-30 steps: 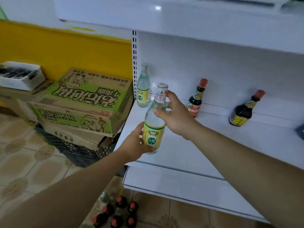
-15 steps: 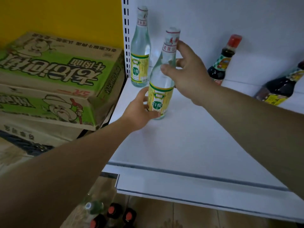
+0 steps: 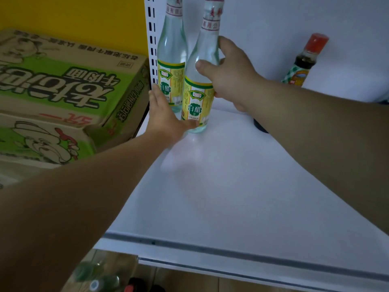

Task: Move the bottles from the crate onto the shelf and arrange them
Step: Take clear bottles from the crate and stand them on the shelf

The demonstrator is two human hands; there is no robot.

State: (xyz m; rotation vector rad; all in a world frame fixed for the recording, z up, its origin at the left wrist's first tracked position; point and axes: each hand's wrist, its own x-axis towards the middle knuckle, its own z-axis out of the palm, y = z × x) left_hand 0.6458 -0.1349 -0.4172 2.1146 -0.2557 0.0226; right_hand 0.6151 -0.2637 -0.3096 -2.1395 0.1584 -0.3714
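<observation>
Standing bottle [image 3: 196,102] within right hand [image 3: 231,81]

On the flat white metal shelf [image 3: 231,186], back-left corner: clear glass bottle w/ yellow-green label [image 3: 197,102], white printed neck band, upright, base on the board. The right hand [image 3: 231,81] grips its shoulder; the left hand [image 3: 166,116] lies flat beside it, thumb at its base. The second clear glass bottle [image 3: 171,60], same label, is upright just behind and to the left; touching or not, can't tell. The dark sauce bottle w/ red cap [image 3: 305,62] stands upright at the back wall, well apart to the right. Below the shelf's front edge, bottom-left: blurred bottle tops [image 3: 94,277], green, clear and red.
</observation>
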